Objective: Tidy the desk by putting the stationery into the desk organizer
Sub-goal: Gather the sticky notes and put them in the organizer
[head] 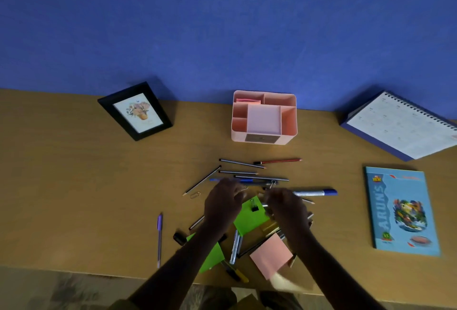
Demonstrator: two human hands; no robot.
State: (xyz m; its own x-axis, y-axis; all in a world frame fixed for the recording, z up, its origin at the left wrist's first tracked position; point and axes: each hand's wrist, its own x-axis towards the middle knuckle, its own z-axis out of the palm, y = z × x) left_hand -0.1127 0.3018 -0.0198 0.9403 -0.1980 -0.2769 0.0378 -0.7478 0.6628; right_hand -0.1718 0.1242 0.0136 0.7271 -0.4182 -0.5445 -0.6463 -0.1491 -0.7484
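Stationery (249, 186) scattered mid-desk, well short of pink organizer (264, 116) by wall. Left hand (223, 204), right hand (286, 208) curled over pile; grip unclear. Gathering step; next: secure pens, lift to organizer.

- Wooden tabletop (74, 186) against a blue wall.
- On it: pink desk organizer (264, 136), framed picture (134, 111), calendar (400, 125), blue notebook (401, 210).
- Scattered pencils (241, 163), marker (315, 192), purple pen (159, 238), green paper (249, 218), pink notes (270, 257).

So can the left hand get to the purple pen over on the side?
Probably yes. The purple pen lies alone on bare desk, left of the left hand, with nothing between them.
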